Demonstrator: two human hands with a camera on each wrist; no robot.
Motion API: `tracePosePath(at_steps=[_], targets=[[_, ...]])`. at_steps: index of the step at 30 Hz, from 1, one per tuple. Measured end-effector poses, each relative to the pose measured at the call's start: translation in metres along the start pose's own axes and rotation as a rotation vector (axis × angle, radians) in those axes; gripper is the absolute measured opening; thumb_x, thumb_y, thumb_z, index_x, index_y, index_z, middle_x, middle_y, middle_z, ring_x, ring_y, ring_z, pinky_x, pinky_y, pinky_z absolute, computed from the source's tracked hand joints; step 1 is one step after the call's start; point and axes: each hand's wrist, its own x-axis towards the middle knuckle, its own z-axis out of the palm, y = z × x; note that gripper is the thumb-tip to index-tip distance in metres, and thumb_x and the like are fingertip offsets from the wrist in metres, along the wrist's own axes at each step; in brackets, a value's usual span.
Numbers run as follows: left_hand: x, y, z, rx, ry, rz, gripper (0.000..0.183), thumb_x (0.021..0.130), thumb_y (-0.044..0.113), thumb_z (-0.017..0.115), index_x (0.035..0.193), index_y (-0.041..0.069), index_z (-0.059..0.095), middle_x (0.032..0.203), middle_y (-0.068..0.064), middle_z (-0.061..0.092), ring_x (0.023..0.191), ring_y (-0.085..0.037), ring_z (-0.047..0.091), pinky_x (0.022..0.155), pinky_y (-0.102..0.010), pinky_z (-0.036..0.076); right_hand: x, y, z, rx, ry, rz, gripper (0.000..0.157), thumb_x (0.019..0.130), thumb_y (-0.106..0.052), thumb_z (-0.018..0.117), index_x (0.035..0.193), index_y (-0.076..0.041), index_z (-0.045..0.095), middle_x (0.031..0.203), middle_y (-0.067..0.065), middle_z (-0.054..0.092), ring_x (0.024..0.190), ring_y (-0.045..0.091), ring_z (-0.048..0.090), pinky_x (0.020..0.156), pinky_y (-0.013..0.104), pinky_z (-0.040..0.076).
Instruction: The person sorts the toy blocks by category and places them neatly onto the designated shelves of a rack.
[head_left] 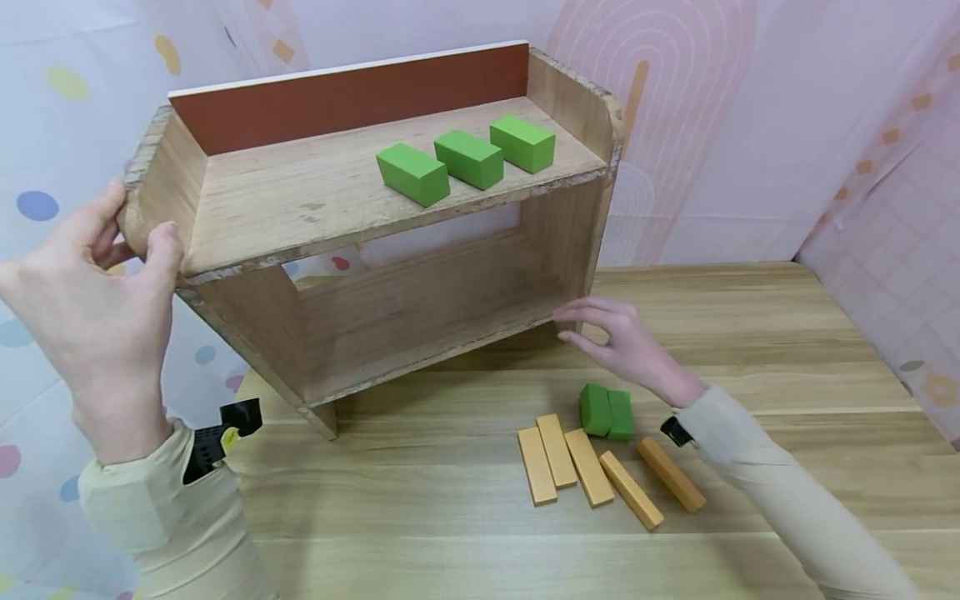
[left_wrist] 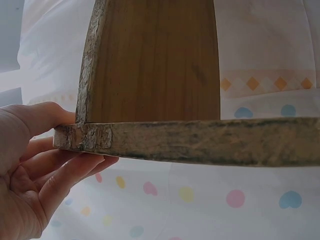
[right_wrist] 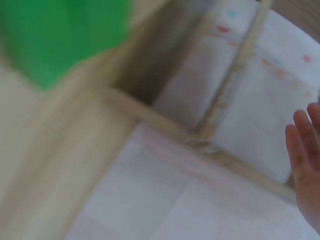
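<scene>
A small wooden shelf [head_left: 262, 196] stands on the table with a reddish-brown back strip. My left hand [head_left: 112, 300] grips the front corner of its left side panel [left_wrist: 155, 65], thumb on one face and fingers on the other. Three green blocks [head_left: 468, 158] sit in a row on the top board, toward the right. My right hand [head_left: 618, 337], fingers extended and slightly bent, holds nothing and is near the shelf's lower right front corner. Below it on the table, two more green blocks [head_left: 606, 412] stand side by side; in the right wrist view, green [right_wrist: 65, 35] shows blurred up close.
Several orange wooden strips [head_left: 588, 467] lie fanned out on the wooden table [head_left: 420, 517] in front of the green blocks. Patterned cloth [head_left: 697, 150] hangs behind the shelf and at both sides. The shelf's lower compartment [head_left: 420, 308] is open at the front.
</scene>
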Motion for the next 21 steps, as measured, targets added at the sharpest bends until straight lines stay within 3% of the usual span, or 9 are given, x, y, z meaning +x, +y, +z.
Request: tracePosePath(at_steps=[3, 10, 21], targets=[[0.0, 0.0, 0.0, 0.001, 0.0, 0.0, 0.036, 0.081, 0.018, 0.058, 0.115, 0.016, 0.069, 0.107, -0.016, 0.07, 0.072, 0.035, 0.045, 0.073, 0.004, 0.043, -0.02, 0.01, -0.004, 0.014, -0.084, 0.075, 0.024, 0.08, 0.0, 0.069, 0.104, 0.0, 0.07, 0.105, 0.014, 0.071, 0.1, 0.029, 0.067, 0.087, 0.04, 0.055], [0.0, 0.001, 0.0, 0.001, -0.002, 0.005, 0.036, 0.082, 0.019, 0.058, 0.116, 0.016, 0.069, 0.109, -0.015, 0.069, 0.075, 0.034, 0.046, 0.075, 0.003, 0.044, -0.059, 0.033, -0.01, 0.017, -0.161, 0.124, 0.021, 0.077, 0.003, 0.071, 0.098, 0.0, 0.07, 0.098, 0.015, 0.072, 0.092, 0.029, 0.068, 0.079, 0.041, 0.058], [0.0, -0.001, 0.0, 0.009, -0.01, -0.001, 0.036, 0.083, 0.021, 0.058, 0.117, 0.017, 0.068, 0.112, -0.011, 0.069, 0.077, 0.033, 0.047, 0.077, 0.001, 0.045, -0.089, 0.045, -0.017, 0.057, -0.443, 0.392, 0.026, 0.082, -0.012, 0.071, 0.106, -0.004, 0.069, 0.106, 0.011, 0.071, 0.097, 0.028, 0.067, 0.084, 0.04, 0.057]])
